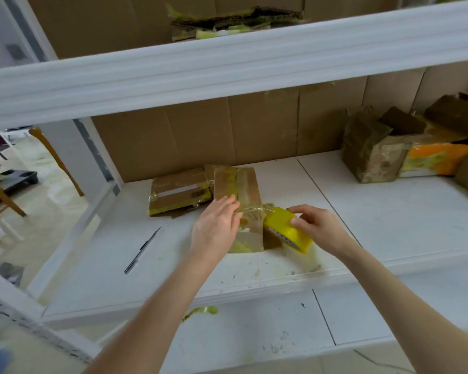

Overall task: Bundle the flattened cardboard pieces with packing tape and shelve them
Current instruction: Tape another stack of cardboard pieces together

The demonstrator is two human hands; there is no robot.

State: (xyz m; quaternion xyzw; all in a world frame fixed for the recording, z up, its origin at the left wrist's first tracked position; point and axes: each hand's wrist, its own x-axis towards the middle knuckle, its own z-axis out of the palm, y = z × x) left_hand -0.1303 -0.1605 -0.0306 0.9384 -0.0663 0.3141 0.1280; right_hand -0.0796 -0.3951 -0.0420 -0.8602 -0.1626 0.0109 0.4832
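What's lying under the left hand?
A taped cardboard bundle, pressed flat by the left hand, lying on the shelf. The palm hides part of it. The right hand grips the tape roll.

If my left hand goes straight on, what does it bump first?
The left hand rests on the cardboard bundle, so that comes first; beyond it, probably the cardboard back wall.

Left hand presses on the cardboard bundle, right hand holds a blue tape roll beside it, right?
No, the tape roll is yellow, not blue. The head view shows the left hand pressing on the cardboard bundle while the right hand holds the roll beside it.
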